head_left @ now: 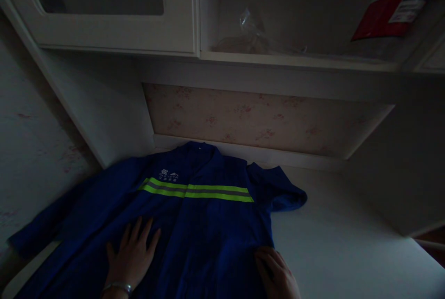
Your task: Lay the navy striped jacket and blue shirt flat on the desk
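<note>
A blue work jacket (215, 229) lies front up with its collar toward the back wall. A yellow-green and grey reflective stripe crosses its chest, and a white logo sits above that. Its left-side sleeve stretches out past the counter's edge, while the other sleeve is folded short. My left hand (132, 255), with a bracelet at the wrist, rests flat on the jacket, fingers spread. At the jacket's right edge, my right hand (276, 271) has its fingers bent together on the cloth. The lower part of the jacket runs out of view.
The jacket is on a white counter (333, 225) between side panels, with flowered wallpaper (239, 118) behind. Overhead are a cabinet door (114, 32) and an open shelf (295, 60) holding a clear plastic bag (248, 30) and a red, white and green package (382, 16). The light is dim.
</note>
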`<act>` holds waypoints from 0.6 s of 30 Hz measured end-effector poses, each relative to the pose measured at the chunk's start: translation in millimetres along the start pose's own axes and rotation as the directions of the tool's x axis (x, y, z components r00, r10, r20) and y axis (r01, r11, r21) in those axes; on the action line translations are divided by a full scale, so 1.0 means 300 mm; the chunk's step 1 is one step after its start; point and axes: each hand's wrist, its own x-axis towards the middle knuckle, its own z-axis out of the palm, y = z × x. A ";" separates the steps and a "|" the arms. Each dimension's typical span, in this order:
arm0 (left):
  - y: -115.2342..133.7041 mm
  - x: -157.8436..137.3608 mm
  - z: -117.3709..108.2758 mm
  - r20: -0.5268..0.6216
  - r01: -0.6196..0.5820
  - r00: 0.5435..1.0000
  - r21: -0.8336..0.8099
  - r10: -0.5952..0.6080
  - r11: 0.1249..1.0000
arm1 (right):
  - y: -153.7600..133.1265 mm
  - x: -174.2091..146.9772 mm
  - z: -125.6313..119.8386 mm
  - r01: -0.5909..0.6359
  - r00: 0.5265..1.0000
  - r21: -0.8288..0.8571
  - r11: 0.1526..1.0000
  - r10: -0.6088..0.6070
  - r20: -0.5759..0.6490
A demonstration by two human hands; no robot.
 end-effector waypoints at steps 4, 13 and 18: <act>-0.006 0.021 -0.008 -0.040 0.079 0.996 -0.113 -0.084 0.990 | -0.014 0.057 -0.079 -0.330 0.942 0.327 0.885 0.330 0.057; -0.060 0.350 -0.192 -0.375 -0.172 0.913 -0.002 0.159 0.985 | -0.057 0.427 -0.213 -0.479 0.869 0.075 0.874 0.485 -0.098; -0.118 0.562 -0.200 -0.327 -0.120 0.936 0.049 0.130 0.992 | -0.053 0.547 -0.153 -0.254 0.915 -0.443 0.860 0.363 0.179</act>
